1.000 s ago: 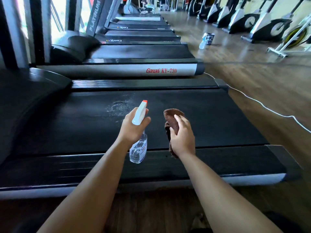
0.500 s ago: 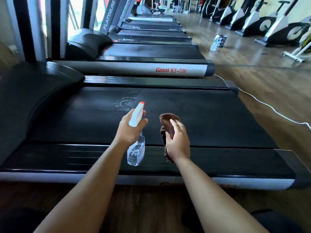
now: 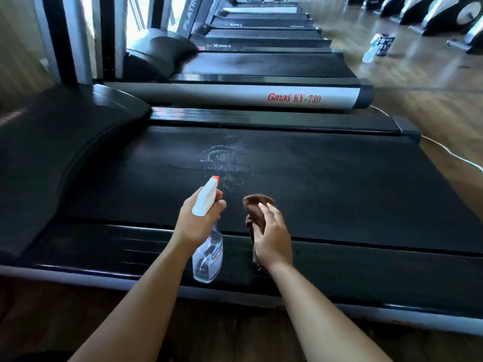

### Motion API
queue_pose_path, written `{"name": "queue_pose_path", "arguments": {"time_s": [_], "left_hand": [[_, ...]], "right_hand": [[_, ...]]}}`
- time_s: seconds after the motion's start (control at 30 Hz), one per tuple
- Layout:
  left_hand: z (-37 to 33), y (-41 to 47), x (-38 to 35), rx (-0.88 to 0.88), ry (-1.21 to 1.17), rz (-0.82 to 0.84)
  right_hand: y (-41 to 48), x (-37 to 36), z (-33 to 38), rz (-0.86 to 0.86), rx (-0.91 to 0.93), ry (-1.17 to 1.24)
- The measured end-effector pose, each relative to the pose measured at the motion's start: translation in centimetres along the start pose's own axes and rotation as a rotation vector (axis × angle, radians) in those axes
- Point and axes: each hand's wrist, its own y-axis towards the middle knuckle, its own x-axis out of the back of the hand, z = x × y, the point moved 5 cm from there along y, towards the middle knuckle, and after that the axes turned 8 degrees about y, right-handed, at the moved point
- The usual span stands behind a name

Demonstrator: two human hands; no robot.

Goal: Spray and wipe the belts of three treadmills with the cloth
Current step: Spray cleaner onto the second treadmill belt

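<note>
Two bare forearms reach up from bottom of frame. Left hand [image 3: 194, 223] grips clear spray bottle [image 3: 207, 257], nozzle aimed at wet patch [image 3: 224, 159] on black treadmill belt [image 3: 339, 184], center frame. Right hand [image 3: 274, 239] clutches brown cloth [image 3: 254, 210] just beside bottle, lower center. More treadmills [image 3: 261, 64] upper center.

Two bare forearms [image 3: 146, 296] reach forward side by side, wrists close together. The left hand [image 3: 198, 220] wraps the neck of a spray bottle [image 3: 207, 257], fingers curled round its front. The nozzle stands above the grip and the clear body hangs below it. The right hand [image 3: 273, 236], knuckles up, clutches a bunched brown cloth [image 3: 254, 205] that pokes out beyond the fingertips and below the palm.
</note>
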Motion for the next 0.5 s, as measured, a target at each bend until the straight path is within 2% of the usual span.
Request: {"name": "queue_pose_path", "arguments": {"time_s": [0.5], "left_hand": [[5.9, 4.4, 4.4, 0.077, 0.065, -0.047]], "right_hand": [[1.7, -10.7, -6.3, 0.221, -0.087, -0.187]]}}
